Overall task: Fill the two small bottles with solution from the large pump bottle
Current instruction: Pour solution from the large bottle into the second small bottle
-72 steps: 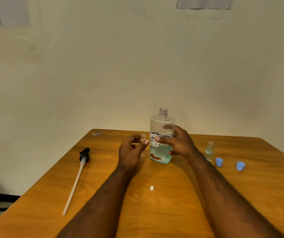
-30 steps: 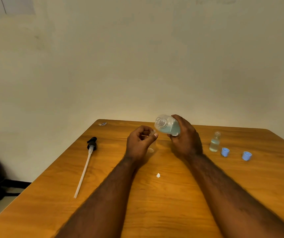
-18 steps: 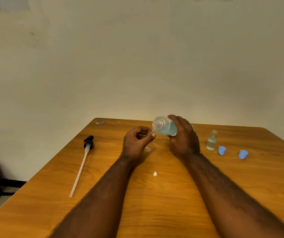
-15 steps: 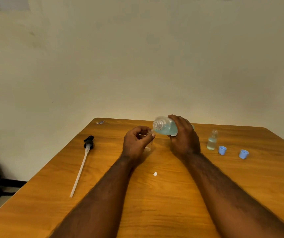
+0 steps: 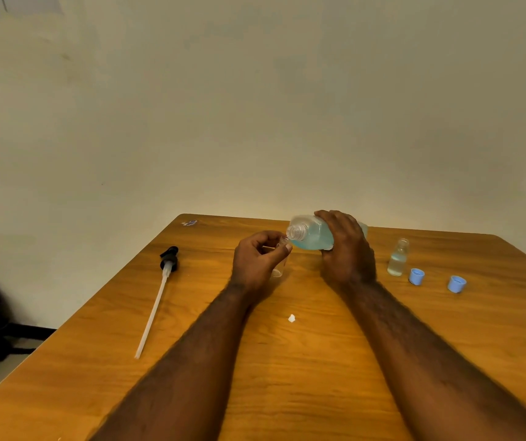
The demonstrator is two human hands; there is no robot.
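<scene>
My right hand grips the large clear bottle of blue solution, tipped on its side with its open neck pointing left. That neck sits right at the mouth of a small clear bottle, which my left hand pinches between thumb and fingers just above the table. Most of this small bottle is hidden by my fingers. A second small bottle, partly filled with clear liquid, stands uncapped to the right.
The black pump head with its long white tube lies on the wooden table at the left. Two blue caps rest at the right. A white scrap lies between my forearms. A wall stands behind.
The large bottle was lifted from upright and tipped sideways toward the small bottle in my left hand. Over the last half second the hands have hardly moved.
</scene>
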